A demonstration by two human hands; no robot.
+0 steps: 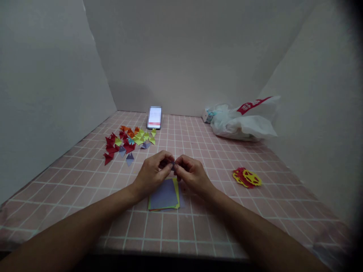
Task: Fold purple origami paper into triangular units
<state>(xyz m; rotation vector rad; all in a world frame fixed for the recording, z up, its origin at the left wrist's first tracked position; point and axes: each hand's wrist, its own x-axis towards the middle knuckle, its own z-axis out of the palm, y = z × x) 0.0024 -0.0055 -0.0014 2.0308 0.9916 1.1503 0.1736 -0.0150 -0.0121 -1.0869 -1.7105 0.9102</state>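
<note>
Between my fingertips is a small piece of folded paper (173, 165), dark bluish purple and mostly covered by the fingers. My left hand (154, 172) pinches it from the left, and my right hand (193, 173) pinches it from the right. Just below the hands lies a stack of square paper sheets (163, 195), a purple one on top with yellow and green edges showing. Up and to the left sits a spread of folded paper pieces (129, 146) in red, orange, yellow, blue and purple, pointed in shape.
A phone (154, 117) with a lit screen stands at the back. White plastic bag (241, 122) and a small box (208, 115) rest at the back right. Red and yellow cut-out shapes (247, 178) lie on the right. Pale walls enclose the pink checked tabletop (215, 223).
</note>
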